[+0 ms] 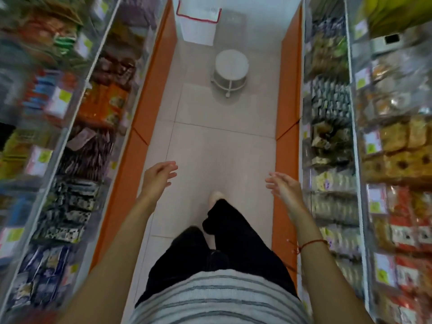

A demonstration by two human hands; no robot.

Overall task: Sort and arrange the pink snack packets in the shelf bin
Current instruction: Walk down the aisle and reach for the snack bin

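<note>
My left hand point(159, 175) and my right hand point(281, 184) are held out in front of me over the aisle floor, fingers straight and relaxed, holding nothing. I stand in a narrow shop aisle, looking down at my dark trousers and one pale shoe point(216, 197). A pinkish packet point(83, 136) lies on top of a bin of brown packets on the left shelf; motion blur keeps me from telling what it is. No clear bin of pink snack packets shows in this view.
Clear-fronted shelf bins of assorted snacks line the left side point(77, 160) and the right side point(332, 136), with orange base panels point(145, 108) below. A white round stool point(231, 69) stands ahead in the aisle, and a white bin with a red rim point(198, 22) beyond it.
</note>
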